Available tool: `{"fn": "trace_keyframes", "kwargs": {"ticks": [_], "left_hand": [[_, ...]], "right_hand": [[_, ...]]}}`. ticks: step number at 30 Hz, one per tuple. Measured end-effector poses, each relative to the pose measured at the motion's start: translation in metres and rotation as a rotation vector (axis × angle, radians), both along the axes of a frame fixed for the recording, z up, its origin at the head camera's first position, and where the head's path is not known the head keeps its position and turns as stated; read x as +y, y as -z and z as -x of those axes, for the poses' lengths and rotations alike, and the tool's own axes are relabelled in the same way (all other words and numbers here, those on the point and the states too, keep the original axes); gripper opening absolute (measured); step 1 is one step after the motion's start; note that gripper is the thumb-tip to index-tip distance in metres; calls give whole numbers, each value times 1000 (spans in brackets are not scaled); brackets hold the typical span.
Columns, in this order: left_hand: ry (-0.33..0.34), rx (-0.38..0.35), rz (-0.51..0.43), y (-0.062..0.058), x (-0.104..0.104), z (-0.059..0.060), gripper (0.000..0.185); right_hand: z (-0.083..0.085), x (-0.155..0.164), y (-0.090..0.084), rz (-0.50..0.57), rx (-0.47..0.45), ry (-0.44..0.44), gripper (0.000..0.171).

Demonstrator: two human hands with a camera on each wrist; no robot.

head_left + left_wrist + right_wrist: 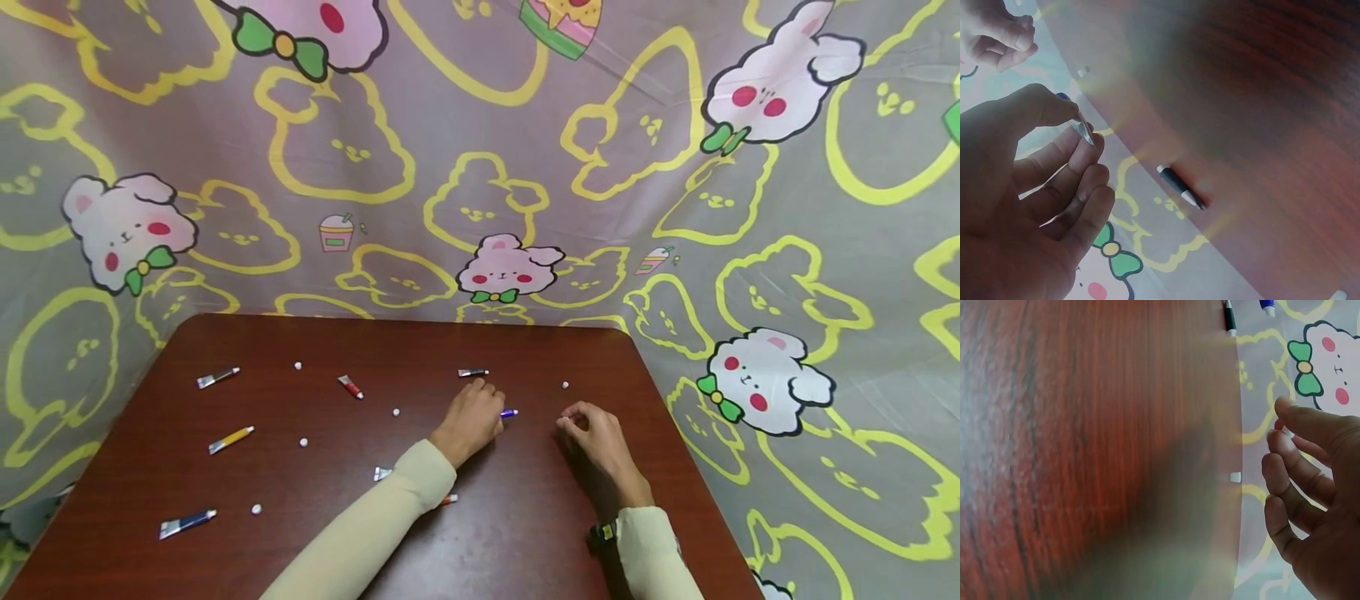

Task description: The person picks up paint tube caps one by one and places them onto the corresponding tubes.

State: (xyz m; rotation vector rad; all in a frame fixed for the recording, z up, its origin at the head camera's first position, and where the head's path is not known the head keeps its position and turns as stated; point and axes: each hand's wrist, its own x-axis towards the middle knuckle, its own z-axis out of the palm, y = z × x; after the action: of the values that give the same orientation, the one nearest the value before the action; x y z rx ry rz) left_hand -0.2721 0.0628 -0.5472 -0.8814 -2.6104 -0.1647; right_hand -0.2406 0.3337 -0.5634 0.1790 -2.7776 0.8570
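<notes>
In the head view my left hand [474,419] pinches a small blue-purple paint tube [509,413] between thumb and fingers. Its silver end [1084,130] pokes out from the fingertips in the left wrist view, the rest mostly hidden. To the right, my right hand [597,439] is raised over the table with thumb and fingertips brought together. A small white cap [1288,432] shows between them, largely covered by the fingers. Just beyond the left hand lies a black tube [473,372]. Another white cap [566,384] lies on the table beyond the right hand.
Toward the left of the brown table [510,550] lie a yellow tube [231,439], a navy tube [187,523], a red tube [350,387] and several white caps. Under the left sleeve an orange-red tube [449,500] is partly covered. A patterned curtain [405,283] surrounds the table.
</notes>
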Motion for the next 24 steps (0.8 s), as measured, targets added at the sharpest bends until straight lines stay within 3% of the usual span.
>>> {"fn": "trace_keyframes", "kwargs": {"ticks": [11,19,24], "left_hand": [[30,78,-5,-12,-2,-10,19],[39,90,-3,-14,-4,-13,17],[51,107,4,-17,-5,-16,16]], "right_hand": [[-2,-5,-3,7,17,-70,7],[-5,-10,-6,52,-28,-59,12],[-5,-12,-5,82,-10,-64,12]]}}
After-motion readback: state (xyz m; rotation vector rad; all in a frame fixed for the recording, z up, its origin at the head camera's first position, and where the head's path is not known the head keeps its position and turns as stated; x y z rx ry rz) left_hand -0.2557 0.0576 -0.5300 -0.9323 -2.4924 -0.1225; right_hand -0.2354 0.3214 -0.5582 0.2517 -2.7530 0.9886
